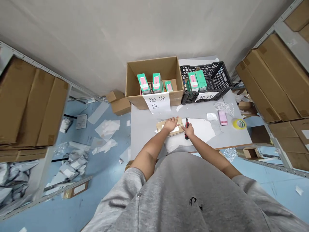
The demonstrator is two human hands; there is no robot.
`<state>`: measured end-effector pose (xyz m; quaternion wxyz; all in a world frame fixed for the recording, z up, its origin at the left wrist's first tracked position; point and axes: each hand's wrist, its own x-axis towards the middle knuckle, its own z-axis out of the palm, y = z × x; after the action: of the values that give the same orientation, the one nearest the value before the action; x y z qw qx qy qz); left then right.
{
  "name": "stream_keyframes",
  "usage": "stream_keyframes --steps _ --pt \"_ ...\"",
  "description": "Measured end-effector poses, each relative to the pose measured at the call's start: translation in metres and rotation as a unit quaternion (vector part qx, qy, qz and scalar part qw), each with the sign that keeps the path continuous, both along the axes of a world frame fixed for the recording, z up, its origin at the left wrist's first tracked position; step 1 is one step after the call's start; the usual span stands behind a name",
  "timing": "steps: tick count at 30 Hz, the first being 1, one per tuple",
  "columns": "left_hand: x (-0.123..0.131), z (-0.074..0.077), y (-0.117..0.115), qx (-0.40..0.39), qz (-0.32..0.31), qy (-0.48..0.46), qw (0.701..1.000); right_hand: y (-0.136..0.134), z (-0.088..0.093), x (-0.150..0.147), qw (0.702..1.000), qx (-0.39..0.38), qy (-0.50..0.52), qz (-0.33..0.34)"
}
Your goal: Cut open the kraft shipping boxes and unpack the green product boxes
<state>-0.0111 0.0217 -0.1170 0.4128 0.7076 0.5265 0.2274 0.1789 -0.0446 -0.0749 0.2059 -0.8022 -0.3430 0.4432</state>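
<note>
My left hand [170,124] lies flat on a small cardboard parcel [168,127], with its fingers spread and pressing from above. My right hand [189,130] grips a red and black utility knife [186,129] just to the right of the parcel. The knife's tip is hidden from view or too small to make out. A white plastic mailer [196,132] lies under and beside the parcel on the grey table [147,135].
At the table's back stand an open cardboard box [170,69] holding several green-and-pink product boxes and a black plastic crate [218,77] holding more. To the right lie bubble wrap [224,108], a pink box [223,118] and yellow tape [239,123]. Cardboard-laden shelves flank the table; paper litters the blue floor [83,154].
</note>
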Motion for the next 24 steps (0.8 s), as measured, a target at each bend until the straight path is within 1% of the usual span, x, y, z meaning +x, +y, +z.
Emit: stream_keyframes --steps 3,6,8,11,14,16,18,21,22,24 --pt "0.004 -0.001 0.007 -0.001 0.006 -0.023 1.000 0.006 0.004 0.000 1.000 -0.008 -0.012 0.016" --pt "0.011 -0.001 0.001 0.016 0.009 -0.048 0.999 0.002 0.010 -0.003 1.000 0.002 0.002 0.004" --pt "0.016 0.000 -0.008 0.026 0.005 -0.059 0.998 -0.007 0.014 -0.008 0.999 0.008 0.049 -0.020" --pt "0.019 0.002 -0.020 0.037 0.006 -0.071 0.997 -0.023 0.019 -0.016 0.989 -0.009 0.143 -0.042" --pt "0.018 0.006 -0.020 0.042 0.004 -0.056 0.998 -0.029 0.025 -0.024 0.983 -0.034 0.177 -0.042" --pt "0.017 0.011 -0.016 0.051 -0.021 0.007 0.998 -0.025 0.030 -0.029 0.986 -0.039 0.160 -0.041" --pt "0.016 0.017 -0.012 0.071 -0.073 0.120 0.988 -0.019 0.036 -0.034 0.989 -0.041 0.135 -0.038" --pt "0.016 0.027 -0.008 0.108 -0.147 0.283 0.942 -0.011 0.045 -0.038 0.993 -0.051 0.103 -0.017" --pt "0.016 0.030 -0.007 0.118 -0.160 0.315 0.928 -0.010 0.048 -0.039 0.994 -0.054 0.094 -0.008" --pt "0.018 0.034 -0.006 0.125 -0.171 0.350 0.913 -0.011 0.053 -0.041 0.995 -0.058 0.082 0.007"
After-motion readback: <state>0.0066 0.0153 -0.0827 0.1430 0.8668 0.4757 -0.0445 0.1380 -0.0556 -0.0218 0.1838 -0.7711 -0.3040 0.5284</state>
